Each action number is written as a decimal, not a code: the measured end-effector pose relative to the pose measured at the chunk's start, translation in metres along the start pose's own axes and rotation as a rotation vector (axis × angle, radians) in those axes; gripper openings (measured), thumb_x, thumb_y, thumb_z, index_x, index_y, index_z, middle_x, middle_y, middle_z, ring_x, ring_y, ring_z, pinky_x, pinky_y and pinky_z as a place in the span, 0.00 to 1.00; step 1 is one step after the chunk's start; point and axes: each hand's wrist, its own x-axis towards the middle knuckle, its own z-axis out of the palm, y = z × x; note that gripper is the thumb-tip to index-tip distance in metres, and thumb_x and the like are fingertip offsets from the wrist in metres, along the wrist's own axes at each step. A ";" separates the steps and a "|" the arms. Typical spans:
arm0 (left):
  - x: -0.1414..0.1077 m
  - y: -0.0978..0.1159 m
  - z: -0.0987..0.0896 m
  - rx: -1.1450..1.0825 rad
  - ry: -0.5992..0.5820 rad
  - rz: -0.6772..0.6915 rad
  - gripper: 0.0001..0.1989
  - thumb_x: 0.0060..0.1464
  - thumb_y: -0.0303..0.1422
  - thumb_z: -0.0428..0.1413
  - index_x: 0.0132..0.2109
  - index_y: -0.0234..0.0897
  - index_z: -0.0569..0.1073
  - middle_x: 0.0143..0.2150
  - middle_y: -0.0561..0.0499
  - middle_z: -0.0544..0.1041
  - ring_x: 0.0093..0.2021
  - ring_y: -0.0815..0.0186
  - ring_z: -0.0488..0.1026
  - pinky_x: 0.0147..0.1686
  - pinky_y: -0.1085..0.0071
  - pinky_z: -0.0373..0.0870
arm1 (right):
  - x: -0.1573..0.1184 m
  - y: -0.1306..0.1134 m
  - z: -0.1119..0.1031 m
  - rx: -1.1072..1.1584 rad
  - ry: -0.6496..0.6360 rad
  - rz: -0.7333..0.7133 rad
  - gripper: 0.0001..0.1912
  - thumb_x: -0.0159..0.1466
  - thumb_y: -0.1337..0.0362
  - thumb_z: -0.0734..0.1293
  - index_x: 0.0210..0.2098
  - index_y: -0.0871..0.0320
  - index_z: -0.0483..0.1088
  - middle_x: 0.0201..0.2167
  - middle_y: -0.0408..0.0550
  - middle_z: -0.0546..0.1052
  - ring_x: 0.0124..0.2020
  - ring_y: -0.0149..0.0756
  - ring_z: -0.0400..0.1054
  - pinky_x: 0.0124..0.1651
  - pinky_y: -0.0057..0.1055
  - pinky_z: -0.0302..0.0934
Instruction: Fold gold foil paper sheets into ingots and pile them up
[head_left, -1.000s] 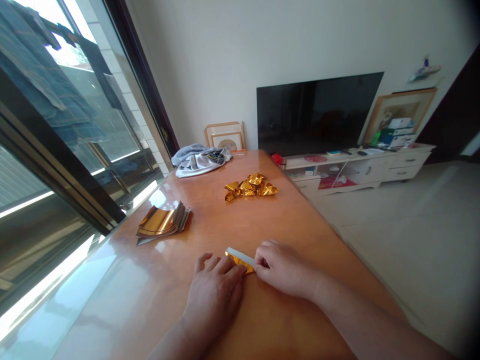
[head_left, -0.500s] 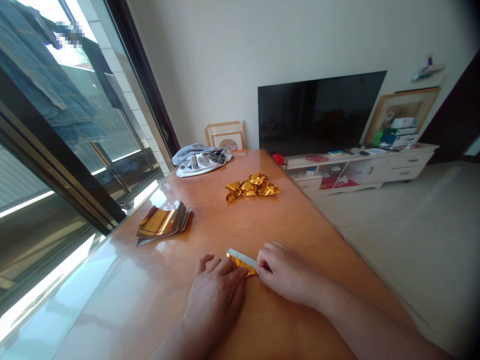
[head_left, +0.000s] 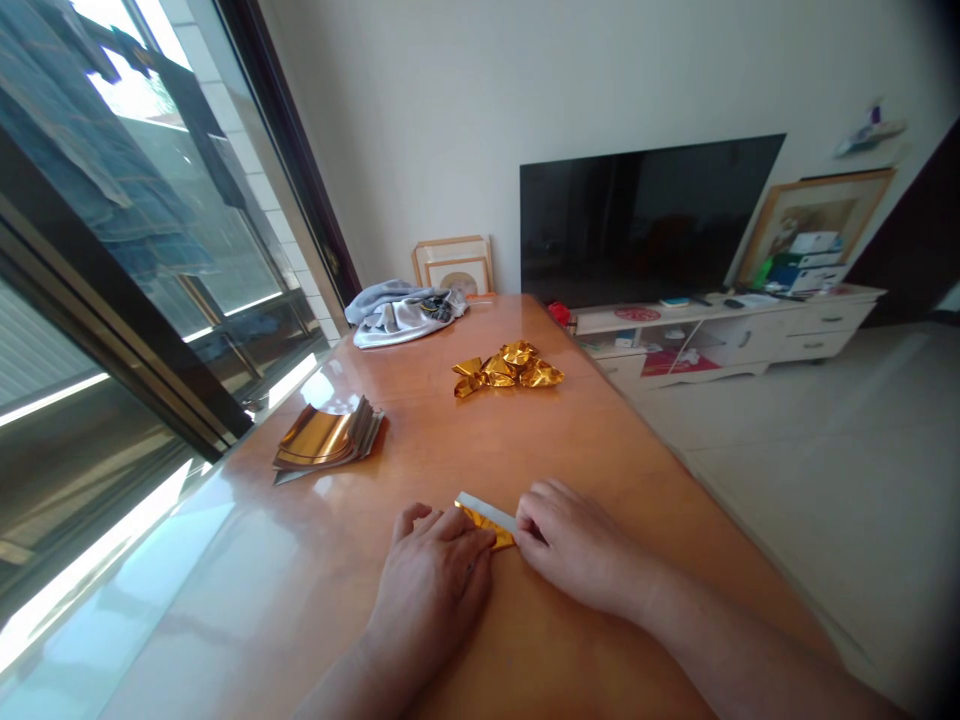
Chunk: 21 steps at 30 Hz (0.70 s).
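Together, the left hand (head_left: 427,590) and the right hand (head_left: 577,548) work on a folded strip of gold foil paper (head_left: 482,522) lying on a glossy orange wooden table (head_left: 225,560), towards its near end. The left hand lies flat, its fingers (head_left: 442,530) pressed over the strip's left end. The right fingertips (head_left: 531,505) sit at its right end, though whether they pinch it is hard to tell. A white folded edge runs along the strip's far side. Farther up, near the table's window-side edge, sits a stack of gold and silver foil squares (head_left: 327,438). Mid-table, towards the far end, lies a cluster of crumpled gold foil pieces (head_left: 506,369). A grey cloth bundle (head_left: 405,316) rests at the far window-side corner. Beyond the far end, picture frames (head_left: 454,265) lean against the wall, and a black television (head_left: 651,220) stands on a white cabinet (head_left: 720,338).
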 end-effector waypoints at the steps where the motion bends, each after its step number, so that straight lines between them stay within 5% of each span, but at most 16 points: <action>1: 0.000 0.000 0.000 -0.008 0.000 0.003 0.13 0.64 0.32 0.50 0.44 0.48 0.80 0.38 0.51 0.76 0.39 0.63 0.72 0.51 0.57 0.58 | 0.000 0.000 -0.001 0.001 -0.005 0.001 0.06 0.65 0.68 0.63 0.31 0.56 0.67 0.34 0.43 0.73 0.37 0.33 0.64 0.38 0.29 0.51; 13: 0.004 -0.012 0.003 -0.171 0.013 -0.045 0.14 0.62 0.30 0.51 0.42 0.49 0.82 0.40 0.51 0.79 0.43 0.62 0.73 0.49 0.61 0.59 | -0.003 -0.003 -0.007 0.050 -0.058 0.000 0.03 0.67 0.67 0.63 0.37 0.54 0.68 0.36 0.43 0.74 0.39 0.34 0.65 0.39 0.29 0.53; 21: 0.002 -0.015 0.005 -0.191 0.018 -0.032 0.15 0.61 0.28 0.51 0.42 0.49 0.82 0.39 0.52 0.79 0.44 0.62 0.73 0.51 0.62 0.59 | -0.009 -0.011 -0.002 -0.171 -0.059 -0.109 0.14 0.71 0.66 0.59 0.51 0.47 0.72 0.37 0.47 0.72 0.40 0.37 0.64 0.42 0.32 0.54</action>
